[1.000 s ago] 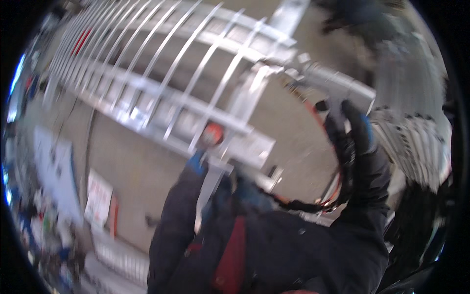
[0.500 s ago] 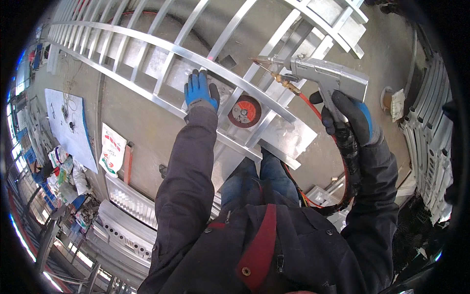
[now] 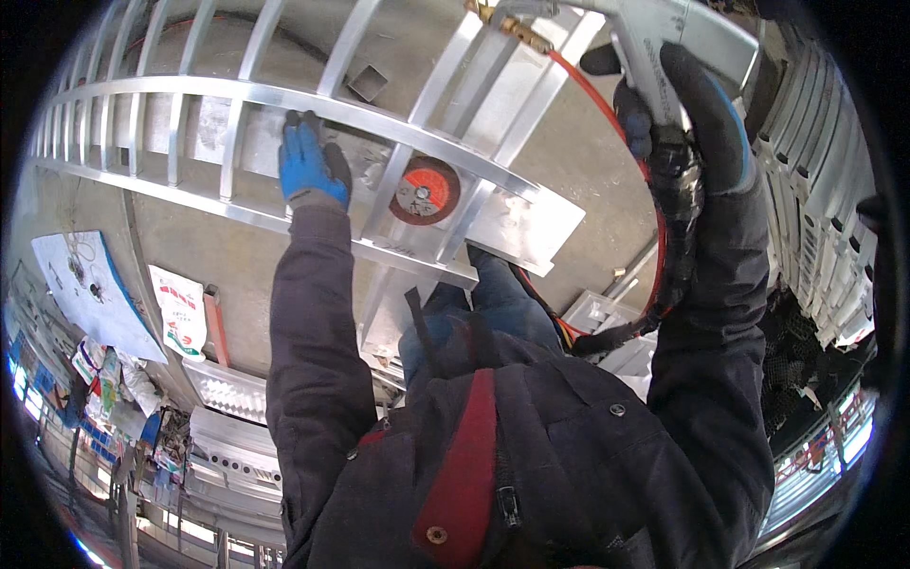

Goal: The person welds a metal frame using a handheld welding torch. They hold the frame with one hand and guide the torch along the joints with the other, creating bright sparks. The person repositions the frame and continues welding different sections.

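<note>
A long ladder-like frame of silver aluminium bars [image 3: 289, 99] stretches from the far left to the middle. My left hand [image 3: 315, 169], in a blue and dark grey glove, lies flat between two of its rungs with its fingers stretched out. My gloved right hand [image 3: 709, 119] is wrapped round the grip of a silver pistol-shaped tool [image 3: 697, 33] that looks like a welding gun. It has a brass fitting and a red hose [image 3: 592, 90]; its front end reaches the top edge of the picture. A red and grey cutting disc [image 3: 424, 191] rests within the frame, right of my left hand.
A black-wrapped cable [image 3: 676, 190] hangs from the gun's grip and curves down beside my legs. Stacked metal profiles [image 3: 806, 199] stand at the right. A white bag [image 3: 180, 311] and a pale board [image 3: 90, 284] lie on the floor at left.
The gun in my right hand has moved up and looks larger, its front end now cut off by the picture edge. The frame and my left hand have shifted left in view.
</note>
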A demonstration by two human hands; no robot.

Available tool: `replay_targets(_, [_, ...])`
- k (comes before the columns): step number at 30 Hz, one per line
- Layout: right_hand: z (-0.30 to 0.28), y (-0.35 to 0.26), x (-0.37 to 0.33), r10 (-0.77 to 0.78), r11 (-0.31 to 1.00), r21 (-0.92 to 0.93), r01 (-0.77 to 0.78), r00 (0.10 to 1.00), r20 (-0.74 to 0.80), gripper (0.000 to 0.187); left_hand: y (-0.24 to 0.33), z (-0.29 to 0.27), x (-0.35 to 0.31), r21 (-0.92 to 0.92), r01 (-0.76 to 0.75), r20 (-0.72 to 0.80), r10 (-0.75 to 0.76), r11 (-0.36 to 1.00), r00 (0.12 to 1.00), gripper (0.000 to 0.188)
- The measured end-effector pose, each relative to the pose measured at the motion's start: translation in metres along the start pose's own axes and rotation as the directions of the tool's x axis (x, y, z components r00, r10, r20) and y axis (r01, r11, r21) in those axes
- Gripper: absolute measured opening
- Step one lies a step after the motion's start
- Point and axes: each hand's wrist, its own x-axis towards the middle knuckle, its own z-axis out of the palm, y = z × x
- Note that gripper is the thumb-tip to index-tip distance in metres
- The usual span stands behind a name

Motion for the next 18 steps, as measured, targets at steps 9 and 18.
replay_targets(9, [0.063,0.021,0.039,0.280,0.956,0.051,-0.288,0.951,0.132,0.044,0.015,-0.009,0.005,-0.073,0.134,0.089,-0.127,0.988,0.988,0.059])
replay_targets(18, [0.079,0.037,0.086,0.234,0.972,-0.092,-0.216,0.926,0.296,0.043,0.024,-0.019,0.009,0.020,0.180,0.157,-0.181,0.983,0.971,0.059])
